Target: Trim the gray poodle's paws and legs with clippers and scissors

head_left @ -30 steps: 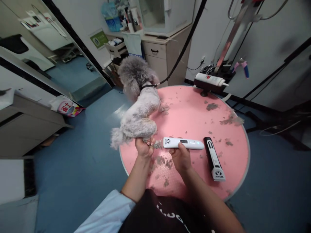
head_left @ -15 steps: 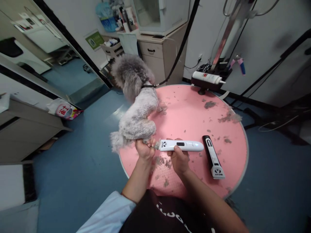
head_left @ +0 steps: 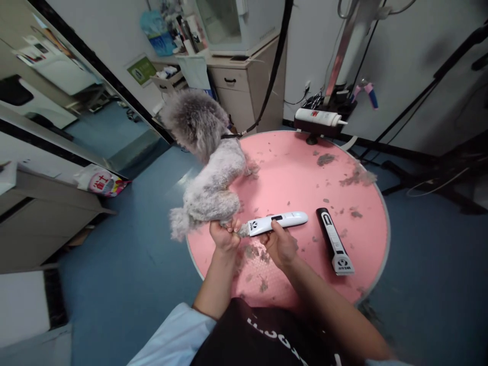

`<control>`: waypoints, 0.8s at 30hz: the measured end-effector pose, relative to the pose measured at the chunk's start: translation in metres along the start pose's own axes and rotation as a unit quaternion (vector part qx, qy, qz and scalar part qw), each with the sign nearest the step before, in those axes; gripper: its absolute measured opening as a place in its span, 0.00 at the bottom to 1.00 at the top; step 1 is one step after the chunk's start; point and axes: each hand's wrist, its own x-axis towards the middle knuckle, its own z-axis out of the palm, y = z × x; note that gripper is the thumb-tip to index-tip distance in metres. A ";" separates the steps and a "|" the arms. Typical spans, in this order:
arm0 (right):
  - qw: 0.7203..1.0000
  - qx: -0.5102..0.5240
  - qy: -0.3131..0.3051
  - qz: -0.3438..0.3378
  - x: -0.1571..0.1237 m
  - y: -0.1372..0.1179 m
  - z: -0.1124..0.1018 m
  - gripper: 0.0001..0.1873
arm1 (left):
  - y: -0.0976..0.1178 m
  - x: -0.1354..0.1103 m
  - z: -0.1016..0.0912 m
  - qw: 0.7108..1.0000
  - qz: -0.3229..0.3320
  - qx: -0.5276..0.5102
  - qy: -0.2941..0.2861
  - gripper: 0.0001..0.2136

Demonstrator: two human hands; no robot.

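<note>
A grey curly dog point(head_left: 217, 173) with a clipped body stands at the left side of the round pink table point(head_left: 282, 157), facing away from me. My left hand point(head_left: 224, 236) is closed around its hind leg, with the furry paw point(head_left: 242, 231) sticking out to the right. Between thumb and fingers, my right hand point(head_left: 281, 246) grips a white hair clipper point(head_left: 280, 222). The clipper's blade end points left and meets the paw fur. A second clipper, black and white point(head_left: 335, 241), lies on the table to the right of my right hand.
Loose tufts of grey hair point(head_left: 358, 175) are scattered over the table. A dark leash point(head_left: 272, 84) runs up from the dog's collar. At the far edge, a white bottle point(head_left: 318, 117) lies in a holder beside the metal post point(head_left: 346, 56). Cabinets point(head_left: 232, 91) stand behind.
The white clipper has tilted, its rear end now pointing slightly up and away, with its blade still at the paw. The dog's head has turned a little. My left hand keeps its hold.
</note>
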 end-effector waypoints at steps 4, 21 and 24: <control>1.000 0.003 0.003 0.005 0.001 0.001 0.000 0.14 | 0.001 0.003 -0.005 1.000 -0.013 -0.020 0.000 0.13; 0.999 -0.021 -0.008 -0.032 -0.008 0.006 0.004 0.18 | -0.011 0.007 -0.017 0.999 0.009 0.007 -0.046 0.21; 0.999 0.012 -0.018 0.027 -0.006 0.001 0.004 0.15 | -0.009 0.006 -0.015 0.999 0.007 0.006 -0.040 0.20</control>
